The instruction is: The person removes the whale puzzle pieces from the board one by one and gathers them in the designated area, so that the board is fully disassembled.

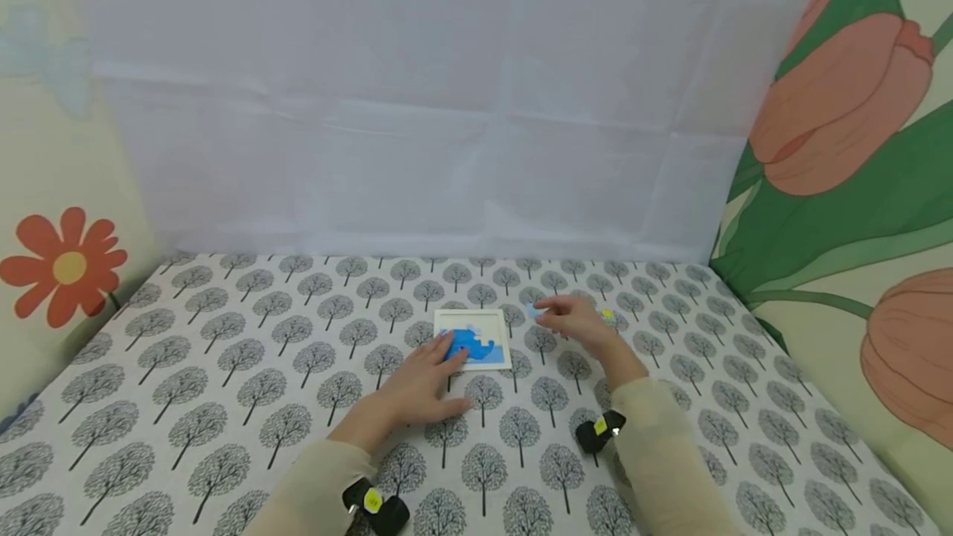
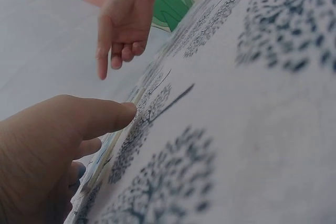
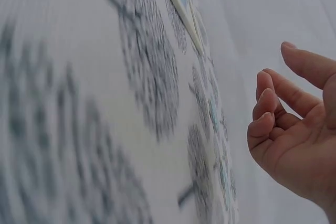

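Note:
A white-framed picture puzzle (image 1: 504,329) with a blue animal shape lies flat on the table, a paler gap showing in its upper part. My left hand (image 1: 426,379) rests with spread fingers on its lower left, covering that corner. Over the table to the right of the frame is my right hand (image 1: 577,323), its fingers bent and its thumb apart from them in the right wrist view, with nothing between them. A light blue puzzle piece (image 1: 533,310) shows at its fingertips in the head view. In the right wrist view, light blue pieces (image 3: 213,115) lie on the cloth beyond the hand.
A small yellow and blue piece (image 1: 608,316) lies just right of my right hand. The tablecloth (image 1: 246,354) is printed with trees. A white sheet (image 1: 417,106) hangs behind the table, and walls with painted flowers (image 1: 70,267) stand at both sides.

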### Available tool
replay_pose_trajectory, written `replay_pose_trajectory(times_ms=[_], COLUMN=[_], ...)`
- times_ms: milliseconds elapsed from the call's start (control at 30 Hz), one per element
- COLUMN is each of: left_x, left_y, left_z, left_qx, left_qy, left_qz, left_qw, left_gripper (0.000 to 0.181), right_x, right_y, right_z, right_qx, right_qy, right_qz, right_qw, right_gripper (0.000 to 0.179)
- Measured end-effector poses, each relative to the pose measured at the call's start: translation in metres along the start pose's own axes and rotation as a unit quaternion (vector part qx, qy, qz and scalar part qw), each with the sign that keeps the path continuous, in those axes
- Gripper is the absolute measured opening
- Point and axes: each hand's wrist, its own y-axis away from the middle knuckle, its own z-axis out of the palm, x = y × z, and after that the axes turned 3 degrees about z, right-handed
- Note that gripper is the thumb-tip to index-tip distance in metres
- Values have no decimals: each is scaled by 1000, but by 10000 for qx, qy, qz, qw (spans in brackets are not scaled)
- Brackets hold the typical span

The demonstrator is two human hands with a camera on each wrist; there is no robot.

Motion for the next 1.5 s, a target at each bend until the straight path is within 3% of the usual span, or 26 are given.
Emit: replay_pose_trajectory(times_ms=[300, 467, 767, 1067, 1500], left_x=[-2, -2, -2, -4, -3], left_y=[1, 1, 3, 4, 4], left_z=[2, 1, 2, 3, 2], left_qx=[-7, 6, -8, 4, -50], left_qy=[131, 133, 270, 213, 241], left_qz=[-94, -77, -95, -31, -3], left_qw=[9999, 9999, 9996, 9998, 9997], left_gripper=[70, 70, 69, 68, 68], right_x=[-14, -15, -11, -8, -11], right_y=[-15, -20, -23, -24, -25], right_z=[38, 51, 67, 78, 85], right_qx=[-7, -41, -253, -79, 124], right_qy=[-191, -182, -612, 231, 545], right_qz=[224, 159, 133, 76, 153], right_qw=[9996, 9997, 9977, 9997, 9983], right_gripper=[34, 34, 33, 31, 31])
